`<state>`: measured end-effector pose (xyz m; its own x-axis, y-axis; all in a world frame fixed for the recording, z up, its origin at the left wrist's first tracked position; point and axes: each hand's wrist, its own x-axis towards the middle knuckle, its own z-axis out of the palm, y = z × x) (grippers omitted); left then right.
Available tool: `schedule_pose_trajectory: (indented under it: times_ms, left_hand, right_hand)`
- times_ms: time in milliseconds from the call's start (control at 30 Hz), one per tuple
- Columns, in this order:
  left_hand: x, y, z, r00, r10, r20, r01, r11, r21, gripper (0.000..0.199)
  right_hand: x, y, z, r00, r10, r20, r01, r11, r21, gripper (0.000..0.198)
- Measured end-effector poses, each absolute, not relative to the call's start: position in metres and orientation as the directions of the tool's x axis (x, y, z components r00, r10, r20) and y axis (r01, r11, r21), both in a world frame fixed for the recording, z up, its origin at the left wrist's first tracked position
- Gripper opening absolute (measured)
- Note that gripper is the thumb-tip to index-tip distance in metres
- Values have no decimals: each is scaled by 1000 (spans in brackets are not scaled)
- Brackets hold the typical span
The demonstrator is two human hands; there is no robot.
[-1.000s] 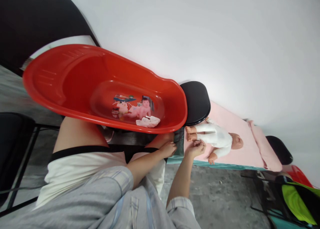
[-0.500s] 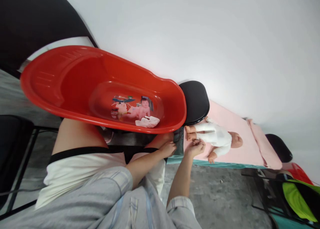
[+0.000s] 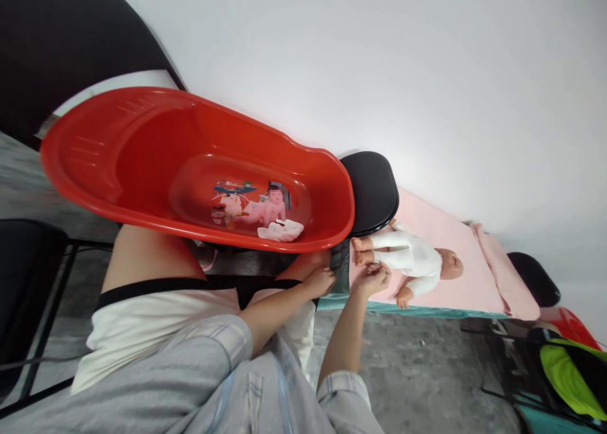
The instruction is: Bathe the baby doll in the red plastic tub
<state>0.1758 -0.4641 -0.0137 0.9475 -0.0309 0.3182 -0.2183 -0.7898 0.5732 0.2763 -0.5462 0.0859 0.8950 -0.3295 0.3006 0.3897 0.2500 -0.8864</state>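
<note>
A baby doll (image 3: 413, 259) in a white suit lies on its back on a pink sheet (image 3: 469, 295), feet toward me and head to the right. My right hand (image 3: 372, 279) rests on the sheet beside the doll's lower leg, its fingers curled in; nothing shows between them. Against my knee sits my left hand (image 3: 320, 283), fingers folded into a loose fist that holds nothing visible. Across my thighs stands a red baby bathtub (image 3: 156, 212). Inside it, a crumpled white cloth (image 3: 281, 230) lies by a printed picture (image 3: 253, 207) on the bottom.
A black stool seat (image 3: 370, 192) stands between the tub and the sheet, against the white wall. Another black chair (image 3: 533, 278) is past the sheet's far end. A black chair (image 3: 28, 282) stands at left. At lower right is a bright green cloth (image 3: 571, 380).
The view has shifted very slightly. Both hands, the doll and the bathtub keep the same places relative to each other.
</note>
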Motion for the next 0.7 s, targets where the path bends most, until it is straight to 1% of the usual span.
schedule_pose_trajectory:
  times_ms: [167, 500, 700]
  left_hand:
    - [174, -464, -12, 943, -12, 334, -220, -773, 595, 22]
    - [174, -464, -12, 950, -18, 312, -211, -774, 597, 24]
    - [176, -464, -13, 954, -23, 299, -209, -766, 607, 25]
  right_hand:
    - [278, -547, 84, 887, -323, 329, 402, 195, -895, 15]
    - [277, -545, 85, 895, -344, 285, 384, 265, -885, 13]
    - [279, -546, 82, 885, -317, 340, 409, 186, -893, 16]
